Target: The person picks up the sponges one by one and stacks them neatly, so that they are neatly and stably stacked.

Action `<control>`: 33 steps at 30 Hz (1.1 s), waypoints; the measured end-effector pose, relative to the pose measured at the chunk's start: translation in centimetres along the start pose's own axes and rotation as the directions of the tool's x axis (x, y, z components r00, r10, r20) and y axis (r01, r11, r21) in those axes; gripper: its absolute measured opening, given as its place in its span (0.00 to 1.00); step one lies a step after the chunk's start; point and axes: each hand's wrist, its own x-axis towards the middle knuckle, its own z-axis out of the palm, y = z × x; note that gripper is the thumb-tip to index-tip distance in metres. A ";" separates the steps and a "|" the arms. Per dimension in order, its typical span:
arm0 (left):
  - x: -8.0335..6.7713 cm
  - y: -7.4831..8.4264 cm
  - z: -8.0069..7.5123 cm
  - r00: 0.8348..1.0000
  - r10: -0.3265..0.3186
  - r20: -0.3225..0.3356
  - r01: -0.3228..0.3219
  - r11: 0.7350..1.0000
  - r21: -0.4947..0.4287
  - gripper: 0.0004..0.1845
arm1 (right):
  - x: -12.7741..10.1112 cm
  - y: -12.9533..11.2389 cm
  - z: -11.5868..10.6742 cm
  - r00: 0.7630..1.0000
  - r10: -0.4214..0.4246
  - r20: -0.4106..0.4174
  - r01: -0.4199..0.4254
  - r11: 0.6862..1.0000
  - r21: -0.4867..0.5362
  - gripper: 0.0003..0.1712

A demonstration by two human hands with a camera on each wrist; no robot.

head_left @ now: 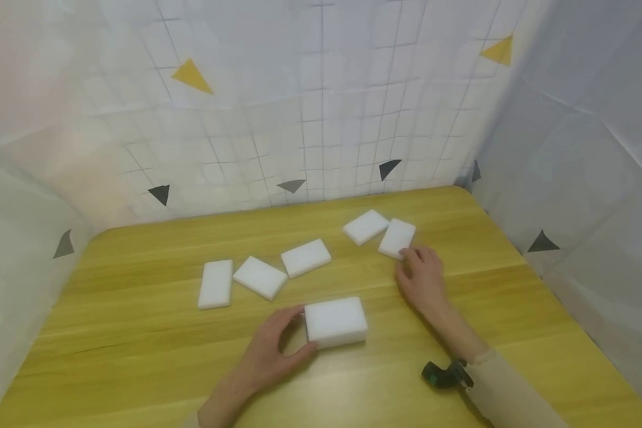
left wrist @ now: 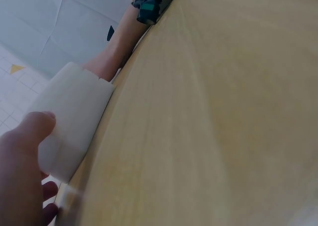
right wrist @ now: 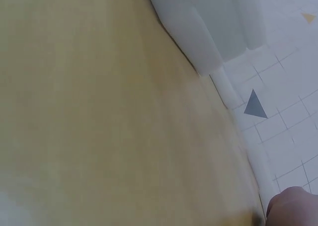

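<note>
Several flat white foam blocks lie on a yellow wooden table (head_left: 139, 345). My left hand (head_left: 299, 330) grips the left end of a thicker white block (head_left: 336, 321) near the front middle, thumb on the near side and fingers behind it. In the left wrist view that thick block (left wrist: 74, 121) sits just past my thumb (left wrist: 25, 151). My right hand (head_left: 404, 264) rests on the table at the right, and its fingertips touch the near edge of the rightmost block (head_left: 397, 238). Only one fingertip (right wrist: 293, 206) shows in the right wrist view.
Three blocks (head_left: 216, 284), (head_left: 260, 277), (head_left: 306, 258) lie in a loose row left of centre, and another block (head_left: 366, 226) lies beside the rightmost one. White tiled sheets (head_left: 321, 119) wall the table on three sides. A black wrist camera (head_left: 441, 375) sits on my right forearm.
</note>
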 end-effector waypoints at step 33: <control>-0.1 0.0 0.2 1.000 -0.025 -0.004 0.025 1.000 0.007 0.35 | -2.1 0.9 -3.9 0.995 0.099 -0.003 -0.096 0.951 -0.295 0.31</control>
